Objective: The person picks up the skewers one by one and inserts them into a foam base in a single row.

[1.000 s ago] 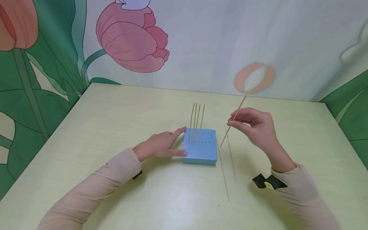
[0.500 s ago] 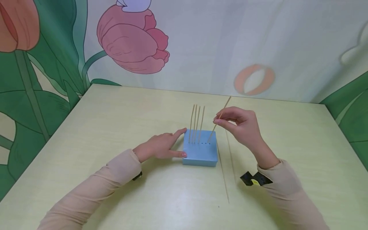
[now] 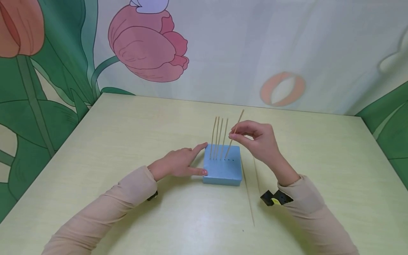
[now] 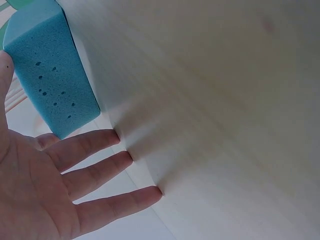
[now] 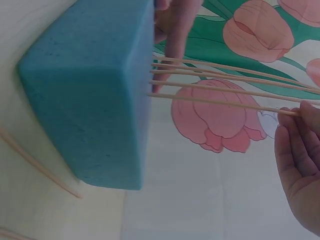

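A blue foam block [image 3: 222,171] lies flat on the table. Several thin wooden skewers [image 3: 212,138] stand in a row of holes in its top, and a few bare holes [image 3: 233,160] show to their right. My left hand [image 3: 178,162] rests beside the block, thumb and forefinger extended against its left side; in the left wrist view the other fingers [image 4: 117,202] are straight on the table. Between thumb and fingertips, my right hand [image 3: 259,141] pinches another skewer [image 3: 240,117]. That skewer leans right, its lower end at the hole beside the standing ones.
Two loose skewers lie on the pale table [image 3: 159,219] right of the block: one close to it [image 3: 248,196], the other [image 3: 256,177] partly hidden by my right arm. A flower-printed curtain [image 3: 223,53] hangs behind the table's back edge.
My right hand has carried its skewer leftward from beside the block until the lower end meets a hole next to the standing skewers. The left hand has stayed in place.
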`<state>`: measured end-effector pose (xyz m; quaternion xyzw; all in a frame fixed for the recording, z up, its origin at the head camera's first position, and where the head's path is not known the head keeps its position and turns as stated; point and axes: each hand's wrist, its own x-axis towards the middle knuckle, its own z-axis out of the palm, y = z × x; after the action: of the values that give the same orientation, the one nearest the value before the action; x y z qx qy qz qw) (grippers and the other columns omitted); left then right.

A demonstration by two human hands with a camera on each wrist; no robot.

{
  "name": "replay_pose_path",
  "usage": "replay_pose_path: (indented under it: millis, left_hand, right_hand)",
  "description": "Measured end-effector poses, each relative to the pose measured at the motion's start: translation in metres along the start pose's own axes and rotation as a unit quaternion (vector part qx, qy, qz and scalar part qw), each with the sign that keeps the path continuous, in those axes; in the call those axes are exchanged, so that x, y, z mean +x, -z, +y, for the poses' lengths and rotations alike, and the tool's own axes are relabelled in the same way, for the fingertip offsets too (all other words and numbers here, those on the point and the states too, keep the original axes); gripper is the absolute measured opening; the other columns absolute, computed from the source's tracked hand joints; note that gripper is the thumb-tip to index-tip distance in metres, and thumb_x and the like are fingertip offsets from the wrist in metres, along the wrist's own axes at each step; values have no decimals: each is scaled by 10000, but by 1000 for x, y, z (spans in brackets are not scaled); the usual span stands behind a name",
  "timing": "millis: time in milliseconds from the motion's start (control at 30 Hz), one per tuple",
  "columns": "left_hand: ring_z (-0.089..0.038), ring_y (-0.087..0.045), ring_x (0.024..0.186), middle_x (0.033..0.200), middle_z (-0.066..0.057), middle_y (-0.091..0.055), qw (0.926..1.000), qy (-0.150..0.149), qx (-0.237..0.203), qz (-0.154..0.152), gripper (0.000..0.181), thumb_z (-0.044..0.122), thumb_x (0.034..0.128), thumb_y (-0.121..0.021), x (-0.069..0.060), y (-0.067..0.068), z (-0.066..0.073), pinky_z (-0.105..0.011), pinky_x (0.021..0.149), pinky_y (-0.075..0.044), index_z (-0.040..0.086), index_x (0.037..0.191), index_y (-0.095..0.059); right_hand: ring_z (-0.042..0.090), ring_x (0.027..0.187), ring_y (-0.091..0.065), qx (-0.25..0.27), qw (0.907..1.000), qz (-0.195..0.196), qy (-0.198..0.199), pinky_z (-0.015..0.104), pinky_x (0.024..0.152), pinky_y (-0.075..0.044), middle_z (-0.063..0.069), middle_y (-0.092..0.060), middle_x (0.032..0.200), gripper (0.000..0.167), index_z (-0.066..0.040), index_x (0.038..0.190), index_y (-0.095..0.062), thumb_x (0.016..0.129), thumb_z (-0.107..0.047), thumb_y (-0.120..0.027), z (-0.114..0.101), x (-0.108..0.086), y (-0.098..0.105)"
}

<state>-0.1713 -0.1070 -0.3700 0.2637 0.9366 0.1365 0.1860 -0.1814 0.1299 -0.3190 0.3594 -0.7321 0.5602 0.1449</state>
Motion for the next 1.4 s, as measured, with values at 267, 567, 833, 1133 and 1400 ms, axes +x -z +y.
replay_pose_path:
  millis: [267,567,833,1133,1400]
  left_hand:
    - [-260,-558,1027,1049,-103,-609,10000,16,-61,-18,904,605,803,-548,-1,2,1,-428,702,-472,196,1470,-95]
    - [-281,-531,1090,1064,-100,-617,10000,64,-42,-51,912,611,804,-542,-1,1,2,-474,738,-464,196,1472,-80]
    - [-277,-529,1090,901,-24,-631,9999,74,-92,-52,917,608,800,-549,-1,1,2,-460,740,-463,202,1473,-77]
    - [-281,-528,1088,991,-59,-630,9999,43,-109,-7,911,611,801,-546,-1,1,1,-477,752,-454,207,1473,-83]
    - [-286,-535,1084,1006,-75,-632,9999,48,-85,-42,912,609,801,-546,-1,1,2,-475,758,-457,201,1473,-85]
  right_hand:
    - [127,683,-643,-564,9971,-328,-391,235,654,-504,97,-672,769,61,15,810,-675,758,41,-693,12,-7,-11]
    - [178,767,-635,-798,9882,-622,-1146,244,723,-495,121,-669,877,256,30,1008,-636,761,14,-704,12,-13,4]
    - [162,758,-580,-1516,9659,-996,-1850,224,689,-477,83,-620,853,335,-21,1100,-620,785,-84,-713,33,-34,33]
    - [236,792,-509,-2029,9339,-1779,-2346,350,697,-447,148,-535,903,605,2,1238,-512,719,-151,-780,59,-48,61]
    - [256,837,-440,-2391,8995,-2716,-2450,359,729,-364,170,-486,1017,884,-4,1369,-349,672,-290,-811,79,-52,71]
